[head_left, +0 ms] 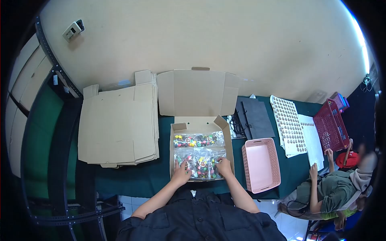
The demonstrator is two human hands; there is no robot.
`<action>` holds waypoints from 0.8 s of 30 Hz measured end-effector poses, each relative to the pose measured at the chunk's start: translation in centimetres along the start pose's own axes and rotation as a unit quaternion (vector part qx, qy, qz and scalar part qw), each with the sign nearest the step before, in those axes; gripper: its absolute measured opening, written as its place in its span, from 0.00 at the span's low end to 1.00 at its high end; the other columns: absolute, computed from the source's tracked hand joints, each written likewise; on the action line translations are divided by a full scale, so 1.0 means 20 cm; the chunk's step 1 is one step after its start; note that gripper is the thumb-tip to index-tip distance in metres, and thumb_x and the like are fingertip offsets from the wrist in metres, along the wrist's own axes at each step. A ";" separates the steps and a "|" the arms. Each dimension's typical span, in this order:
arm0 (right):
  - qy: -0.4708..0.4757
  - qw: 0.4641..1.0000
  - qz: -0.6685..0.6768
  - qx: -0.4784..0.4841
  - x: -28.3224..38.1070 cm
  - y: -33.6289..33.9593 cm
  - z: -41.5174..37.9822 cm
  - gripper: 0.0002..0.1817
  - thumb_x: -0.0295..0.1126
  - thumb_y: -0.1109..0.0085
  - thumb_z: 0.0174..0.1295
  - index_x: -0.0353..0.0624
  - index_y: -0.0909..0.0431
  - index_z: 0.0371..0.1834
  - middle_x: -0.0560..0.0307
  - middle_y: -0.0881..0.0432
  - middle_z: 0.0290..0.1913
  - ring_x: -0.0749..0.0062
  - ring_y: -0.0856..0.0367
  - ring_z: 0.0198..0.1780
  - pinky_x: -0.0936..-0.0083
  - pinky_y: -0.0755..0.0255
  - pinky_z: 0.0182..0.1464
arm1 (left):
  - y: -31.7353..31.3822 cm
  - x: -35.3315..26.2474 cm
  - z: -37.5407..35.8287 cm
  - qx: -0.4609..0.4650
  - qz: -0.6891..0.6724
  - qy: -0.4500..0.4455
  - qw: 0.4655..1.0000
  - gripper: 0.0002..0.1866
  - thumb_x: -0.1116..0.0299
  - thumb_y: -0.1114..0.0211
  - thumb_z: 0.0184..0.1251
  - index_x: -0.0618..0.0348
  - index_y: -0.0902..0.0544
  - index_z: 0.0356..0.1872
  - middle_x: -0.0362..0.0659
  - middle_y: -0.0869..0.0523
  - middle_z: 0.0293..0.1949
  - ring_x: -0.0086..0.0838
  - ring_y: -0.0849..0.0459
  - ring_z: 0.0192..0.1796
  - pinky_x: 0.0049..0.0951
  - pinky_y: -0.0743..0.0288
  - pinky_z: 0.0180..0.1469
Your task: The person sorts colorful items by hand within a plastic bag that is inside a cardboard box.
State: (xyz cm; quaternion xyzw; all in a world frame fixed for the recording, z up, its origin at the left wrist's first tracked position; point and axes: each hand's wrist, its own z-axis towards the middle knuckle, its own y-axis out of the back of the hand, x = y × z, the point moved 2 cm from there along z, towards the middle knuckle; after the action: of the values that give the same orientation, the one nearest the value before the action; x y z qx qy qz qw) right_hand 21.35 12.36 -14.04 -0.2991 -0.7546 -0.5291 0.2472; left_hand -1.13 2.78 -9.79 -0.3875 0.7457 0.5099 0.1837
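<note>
An opened cardboard box (228, 148) sits in front of me with its lid (197, 92) standing up at the back. Inside it lie clear plastic bags of small, multicoloured round pieces: one bag (199, 139) across the back, and more bags (201, 162) in front. My left hand (181, 173) reaches in at the front left corner, fingers apart and resting on the front bags. On the right side, my right hand (224, 167) has its fingers closed at the edge of a plastic bag.
Flattened cardboard boxes (116, 124) are stacked at left, beside a dark metal rack (60, 144). To the right are a pink basket (246, 170), black paper bags (257, 118), sticker sheets (288, 124) and a maroon basket (329, 124). A co-worker (337, 190) sits at far right, hands on paper.
</note>
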 end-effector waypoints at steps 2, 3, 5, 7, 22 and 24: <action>-0.001 1.000 0.008 -0.029 0.00 0.00 -0.01 0.13 0.28 0.39 0.45 0.37 0.24 0.36 0.43 0.20 0.30 0.53 0.20 0.35 0.64 0.28 0.40 | -0.02 0.04 0.01 -0.013 -0.027 0.005 1.000 0.37 0.55 0.43 0.56 0.53 0.46 0.66 0.69 0.53 0.64 0.65 0.47 0.64 0.46 0.47 0.64; 0.036 0.997 0.006 -0.065 0.03 0.01 -0.03 0.14 0.29 0.39 0.46 0.37 0.24 0.37 0.43 0.20 0.30 0.53 0.20 0.35 0.64 0.28 0.39 | -0.02 0.04 0.02 -0.008 0.004 0.019 1.000 0.39 0.55 0.42 0.55 0.53 0.48 0.67 0.70 0.53 0.64 0.65 0.48 0.64 0.45 0.48 0.65; 0.073 0.992 0.003 -0.100 0.06 0.00 -0.04 0.14 0.30 0.39 0.47 0.37 0.25 0.37 0.43 0.20 0.29 0.53 0.20 0.35 0.63 0.28 0.38 | -0.03 0.07 0.03 -0.003 0.035 0.034 0.999 0.41 0.55 0.41 0.54 0.53 0.50 0.67 0.71 0.53 0.63 0.64 0.49 0.65 0.45 0.49 0.65; 0.085 0.995 -0.004 -0.056 0.08 -0.03 -0.04 0.19 0.34 0.35 0.49 0.36 0.26 0.41 0.52 0.23 0.20 0.66 0.22 0.20 0.73 0.29 0.25 | -0.06 0.12 0.07 -0.006 -0.030 0.031 0.999 0.44 0.55 0.40 0.53 0.54 0.54 0.68 0.73 0.53 0.63 0.61 0.50 0.66 0.44 0.53 0.66; 0.037 0.999 0.003 0.019 0.05 -0.07 -0.01 0.31 0.41 0.29 0.41 0.38 0.28 0.48 0.57 0.25 0.24 0.72 0.24 0.27 0.75 0.29 0.30 | -0.03 0.06 0.05 0.005 0.079 0.046 0.996 0.52 0.50 0.33 0.46 0.43 0.58 0.69 0.66 0.50 0.64 0.62 0.43 0.63 0.45 0.41 0.61; 0.029 0.999 0.000 0.030 0.04 -0.07 -0.01 0.30 0.41 0.29 0.41 0.38 0.28 0.48 0.53 0.23 0.28 0.67 0.23 0.30 0.72 0.29 0.34 | -0.03 0.05 0.05 0.008 0.098 0.048 0.994 0.53 0.50 0.32 0.45 0.43 0.59 0.69 0.65 0.50 0.64 0.62 0.42 0.62 0.45 0.40 0.61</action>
State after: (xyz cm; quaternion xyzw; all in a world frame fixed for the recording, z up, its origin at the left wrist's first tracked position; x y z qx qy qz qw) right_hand 19.91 11.97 -14.30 -0.2764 -0.7624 -0.5150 0.2777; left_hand -1.47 3.21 -11.35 -0.3354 0.7921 0.5003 0.0996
